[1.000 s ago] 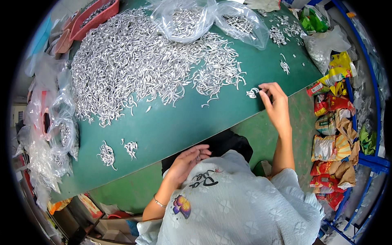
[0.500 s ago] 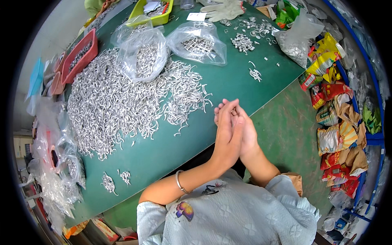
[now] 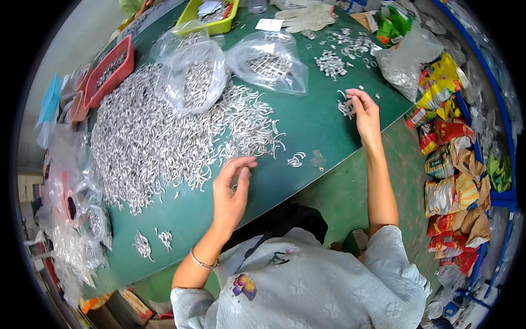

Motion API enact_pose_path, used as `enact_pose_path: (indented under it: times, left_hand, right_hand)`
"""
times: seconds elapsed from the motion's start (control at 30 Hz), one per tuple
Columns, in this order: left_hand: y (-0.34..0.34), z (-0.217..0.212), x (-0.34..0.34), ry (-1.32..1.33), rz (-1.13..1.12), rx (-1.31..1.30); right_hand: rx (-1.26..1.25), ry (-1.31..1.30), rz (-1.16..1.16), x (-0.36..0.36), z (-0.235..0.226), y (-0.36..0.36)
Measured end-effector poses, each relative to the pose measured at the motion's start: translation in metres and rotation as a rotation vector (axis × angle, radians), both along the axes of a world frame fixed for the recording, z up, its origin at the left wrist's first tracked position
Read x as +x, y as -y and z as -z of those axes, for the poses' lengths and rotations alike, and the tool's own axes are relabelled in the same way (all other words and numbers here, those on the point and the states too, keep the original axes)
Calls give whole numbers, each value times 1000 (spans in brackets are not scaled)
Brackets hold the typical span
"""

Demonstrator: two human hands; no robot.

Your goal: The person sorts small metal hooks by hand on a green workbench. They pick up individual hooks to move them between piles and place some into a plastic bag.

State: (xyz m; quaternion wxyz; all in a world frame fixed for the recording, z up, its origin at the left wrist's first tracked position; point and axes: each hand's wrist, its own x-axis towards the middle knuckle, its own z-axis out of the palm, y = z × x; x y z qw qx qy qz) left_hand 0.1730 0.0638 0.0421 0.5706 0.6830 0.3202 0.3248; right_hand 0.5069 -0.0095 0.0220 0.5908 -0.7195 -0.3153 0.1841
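Small curved silvery metal pieces (image 3: 148, 137) lie in a broad heap on the green table. My left hand (image 3: 230, 192) is beside the heap's lower right edge, its fingers loosely bent and the thumb apart, with nothing visible in it. Out to the right, my right hand (image 3: 364, 109) reaches a little cluster of curved pieces (image 3: 345, 108). Its thumb and fingertips are bent but apart, partly covering that cluster. Between the two hands lies another few curved pieces (image 3: 296, 159). Two more small clusters, one of them a bunch (image 3: 143, 245), rest near the table's lower left.
Clear plastic bags with metal parts (image 3: 197, 82) stand on and behind the heap. A red tray (image 3: 111, 71) and a yellow-green tray (image 3: 219, 24) hold parts. Small ring-like pieces (image 3: 331, 64) and a pale glove (image 3: 308, 17) lie far right. Colourful packets (image 3: 446, 192) fill a blue rack.
My hands, pressed together before, have parted. The left moved left toward the heap, the right moved up and right to the small cluster. A few curved pieces now show where the hands were.
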Motion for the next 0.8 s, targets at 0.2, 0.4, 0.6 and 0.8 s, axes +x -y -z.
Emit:
enact_pose_path:
  times: [0.2,0.4,0.6,0.8]
  left_hand:
    - [-1,9,-37,-441,-10,543]
    - [2,21,-24,-581,145,792]
    - [3,11,-52,-539,50,810]
    - [2,14,-128,-704,-316,608]
  right_hand:
    - [-109,930,-20,-5,14,0]
    - [-59,789,-519,-121,-26,-23]
    - [-471,763,-672,-157,-8,-47]
    - [-228,819,-653,-204,18,-51]
